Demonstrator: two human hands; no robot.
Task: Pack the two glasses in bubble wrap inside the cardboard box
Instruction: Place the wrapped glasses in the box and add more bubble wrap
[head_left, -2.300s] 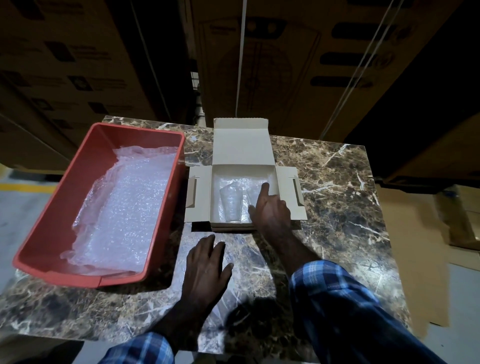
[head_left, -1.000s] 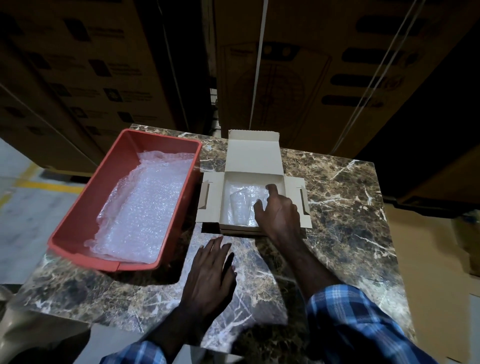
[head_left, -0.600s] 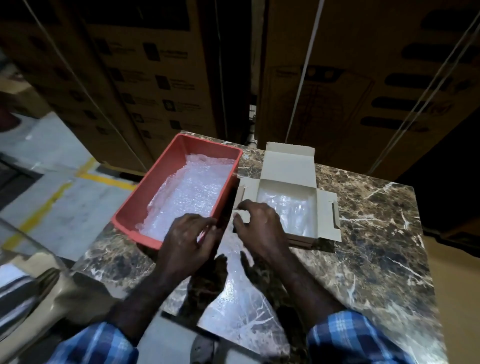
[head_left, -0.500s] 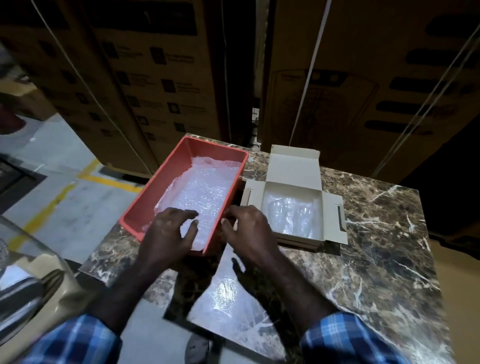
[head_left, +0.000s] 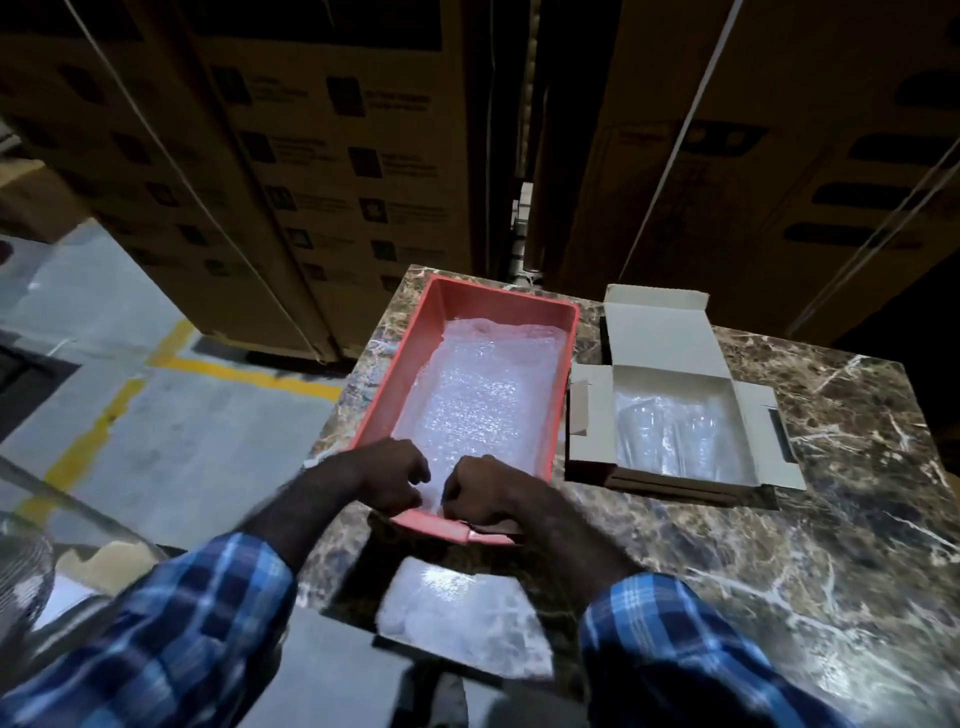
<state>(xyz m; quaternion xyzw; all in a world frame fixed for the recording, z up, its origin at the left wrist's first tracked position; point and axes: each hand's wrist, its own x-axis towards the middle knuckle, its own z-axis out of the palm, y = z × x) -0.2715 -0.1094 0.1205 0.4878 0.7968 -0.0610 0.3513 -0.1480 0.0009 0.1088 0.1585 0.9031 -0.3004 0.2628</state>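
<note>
1. Overhead, printed panels are seen on the stacked cartons (head_left: 322, 171) behind the table (head_left: 779, 571); the writing is too blurred to be read, and no brand can be made out.
2. Left hand (head_left: 389, 480): the fingers are curled at the near edge of the bubble wrap (head_left: 478, 410) in the red tray (head_left: 431, 332); the sheet appears to be pinched, though the contact itself is blurred.
3. Right hand (head_left: 480, 493): the fingers are likewise curled on the same near edge of the sheet, just beside the left hand, above the tray's near rim.
4. One red tray is set along the left edge of the table, with bubble wrap lying inside it.
5. One cardboard box (head_left: 675, 332) is placed just right of the tray, toward the far edge, its lid and two side flaps folded out.
6. Two glasses (head_left: 675, 436) are faintly seen lying side by side in the box on clear wrap; their outlines are indistinct.
7. Two blue checked sleeves (head_left: 171, 634) are shown at the near edge.
</note>
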